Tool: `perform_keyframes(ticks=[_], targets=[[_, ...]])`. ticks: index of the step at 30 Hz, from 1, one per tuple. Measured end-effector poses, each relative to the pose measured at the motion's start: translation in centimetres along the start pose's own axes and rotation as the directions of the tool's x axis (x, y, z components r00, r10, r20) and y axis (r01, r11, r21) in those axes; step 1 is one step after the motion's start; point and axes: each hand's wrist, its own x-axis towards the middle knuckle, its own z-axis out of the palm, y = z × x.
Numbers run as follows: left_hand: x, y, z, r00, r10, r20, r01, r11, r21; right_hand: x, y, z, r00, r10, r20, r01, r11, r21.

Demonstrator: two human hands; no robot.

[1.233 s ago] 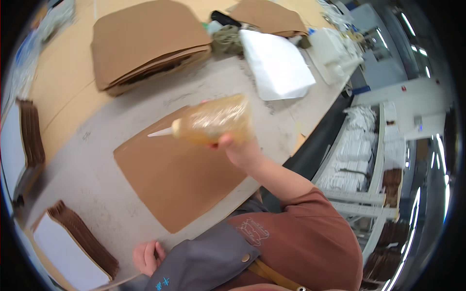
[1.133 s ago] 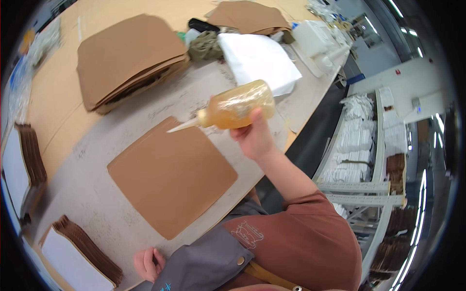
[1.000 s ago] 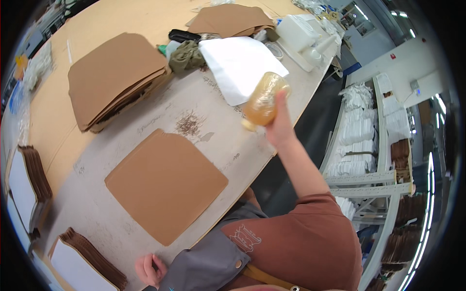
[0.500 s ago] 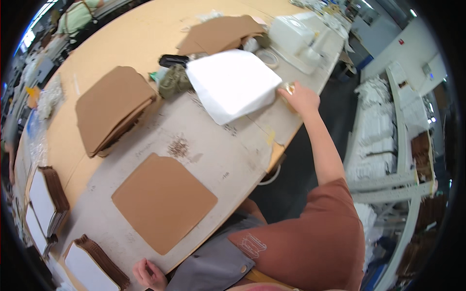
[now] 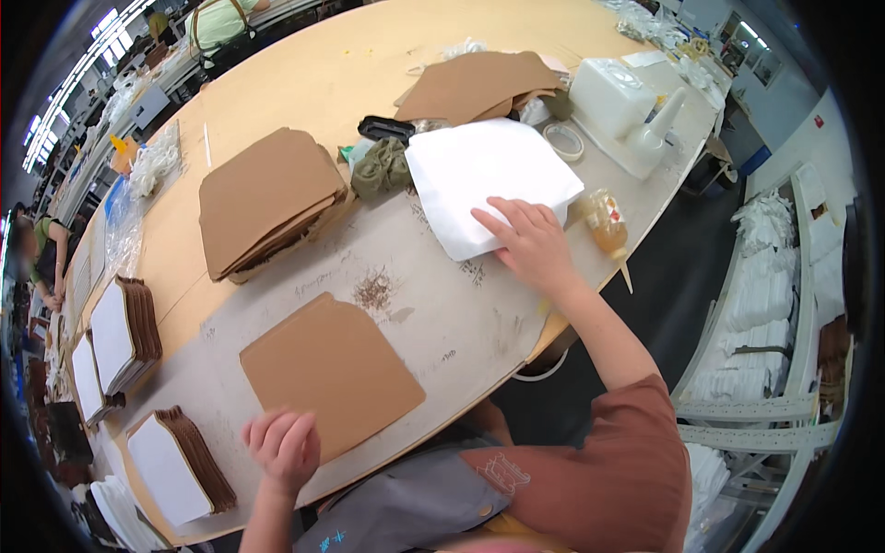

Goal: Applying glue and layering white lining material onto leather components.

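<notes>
My right hand lies over the near right edge of the white sheets, fingers stretched out and touching the top one. Just to its right, an amber glue bottle rests near the table edge, its thin nozzle toward me. A flat brown panel with one notched corner is in front of me. My left hand hovers by the panel's near left corner, fingers curled in, and nothing shows in them. Farther left is a stack of similar brown panels.
White-faced brown stacks line the table's left side. Behind the white sheets are an olive cloth bundle, more brown pieces, a tape roll and a white plastic container. A shelf rack stands right, beyond the table edge.
My right hand has let go of the glue bottle and moved left onto the white sheets. My left hand has risen from the table's near edge to the brown panel's corner. The view has shifted.
</notes>
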Motion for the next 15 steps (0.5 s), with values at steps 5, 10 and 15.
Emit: perform_keyframes(ticks=[5,10,15], targets=[[9.1,0.4,6.3,0.989,0.147,0.003,-0.145,0.982,-0.124,0.0,1.4,1.0,0.998,-0.020,-0.052,0.026,0.995,0.099],[16.0,0.5,13.4,0.970,0.148,0.191,-0.113,0.977,-0.181,0.1,2.0,1.0,0.998,-0.035,-0.058,0.046,0.978,0.203],[20.2,1.2,20.8,0.980,0.180,0.088,-0.178,0.984,-0.030,0.2,2.2,2.0,0.988,0.001,-0.155,0.049,0.947,0.319]])
